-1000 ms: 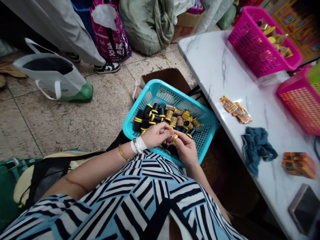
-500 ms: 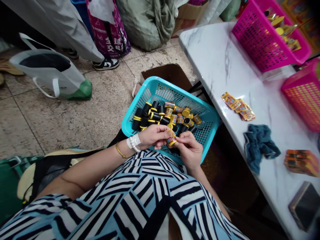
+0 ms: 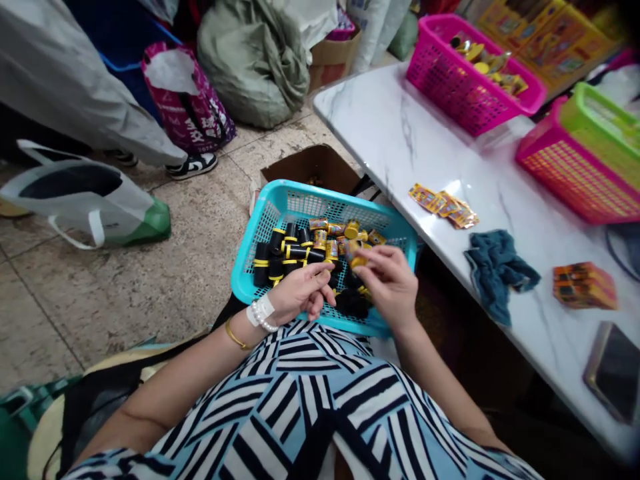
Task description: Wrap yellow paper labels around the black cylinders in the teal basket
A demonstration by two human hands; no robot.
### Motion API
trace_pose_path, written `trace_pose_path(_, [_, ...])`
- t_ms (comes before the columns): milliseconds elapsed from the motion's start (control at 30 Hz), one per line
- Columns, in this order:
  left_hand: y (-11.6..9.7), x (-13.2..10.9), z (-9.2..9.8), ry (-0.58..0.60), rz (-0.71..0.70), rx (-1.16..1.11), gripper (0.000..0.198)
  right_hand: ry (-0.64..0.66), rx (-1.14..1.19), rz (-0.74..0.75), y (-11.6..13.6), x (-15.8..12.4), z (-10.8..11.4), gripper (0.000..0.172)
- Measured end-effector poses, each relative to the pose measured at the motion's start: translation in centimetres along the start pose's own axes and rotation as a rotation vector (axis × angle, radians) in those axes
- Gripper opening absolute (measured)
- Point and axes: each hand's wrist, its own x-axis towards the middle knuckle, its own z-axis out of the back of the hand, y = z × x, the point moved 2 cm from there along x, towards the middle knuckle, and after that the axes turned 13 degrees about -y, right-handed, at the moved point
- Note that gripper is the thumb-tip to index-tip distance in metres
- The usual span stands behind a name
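A small yellow tub with a printed label [image 3: 355, 255] is pinched between the thumb and fingers of my right hand [image 3: 391, 283], slightly blurred. My left hand [image 3: 306, 290], wearing a pearl bracelet, hovers over the near side of the turquoise basket [image 3: 241, 267]. Its fingers are loosely bent and apart, with nothing seen in them. Inside the basket lie several black tubs with yellow rims [image 3: 295, 252] on the left. Several labelled yellow tubs [image 3: 320, 239] sit beyond my hands. The basket rests at my lap, and my hands hide part of its contents.
On the marble-patterned table [image 3: 370, 113] to the right lie a fan of labels [image 3: 445, 205], a blue cloth [image 3: 497, 270], a stack of orange labels [image 3: 585, 285] and a phone [image 3: 615, 373]. Pink baskets [image 3: 470, 100] stand farther back. A cardboard box [image 3: 315, 167] is behind my basket. A person's leg [image 3: 100, 93] is at left.
My hands have come apart. The right hand has carried the yellow tub up and away from the left, which has let go of it. The view has shifted.
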Motion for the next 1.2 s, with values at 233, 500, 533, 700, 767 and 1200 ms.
trace_pose_path(233, [0.6,0.0,0.6,-0.048,-0.043,0.081,0.054,-0.160,-0.528,0.410,-0.9,4.6,4.8,0.026])
trace_pose_path(500, [0.7,0.9,0.6,-0.063,-0.068,0.120,0.055,-0.204,-1.148,0.265,-2.2,13.1,7.8,0.039])
trace_pose_path(533, [0.5,0.7,0.6,-0.070,-0.067,0.119,0.055,-0.137,-1.165,0.233,-2.4,13.6,7.6,0.039])
trace_pose_path(700, [0.0,0.0,0.5,-0.097,-0.072,0.084,0.050,-0.129,-1.097,0.185,-3.9,13.8,7.2,0.039])
trace_pose_path(767, [0.0,0.0,0.5,-0.092,-0.072,0.066,0.048,-0.205,-1.074,0.195,-4.2,13.6,7.5,0.037])
trace_pose_path(1200, [0.1,-0.2,0.8,-0.120,-0.073,0.019,0.039,-0.094,-0.845,0.462,-3.0,13.5,4.3,0.025])
